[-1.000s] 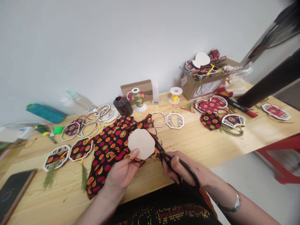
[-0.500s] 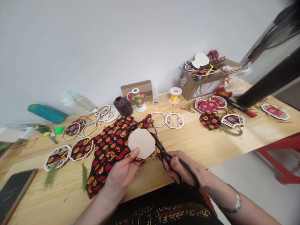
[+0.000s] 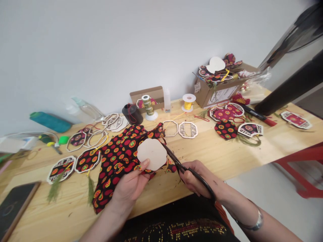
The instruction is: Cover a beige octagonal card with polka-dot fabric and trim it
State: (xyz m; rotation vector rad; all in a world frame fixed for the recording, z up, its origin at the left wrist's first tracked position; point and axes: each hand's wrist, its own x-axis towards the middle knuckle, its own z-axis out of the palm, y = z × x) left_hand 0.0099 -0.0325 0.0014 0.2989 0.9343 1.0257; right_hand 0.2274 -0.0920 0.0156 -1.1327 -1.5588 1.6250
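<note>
My left hand is closed on a pale, scalloped piece of board, its thumb pressed on the face. Behind the board, the patterned fabric, black with red and orange motifs, is pinched in the same grip and spreads to the left. Black-handled scissors are in my right hand, with the fingers in the handles. Their blades reach the right edge of the board, where the tips lie against the fabric. A loose-hanging bit of fabric shows below the blades.
Lattice-cut frames lie beyond the fabric. Thread spools and a small bottle stand by the wall. A cardboard box of ornaments is at back right, a marker before it. A phone lies at left.
The scissors' handles have come together and the blades have closed. My right hand has shifted slightly right. The board has tilted a little in my left hand.
</note>
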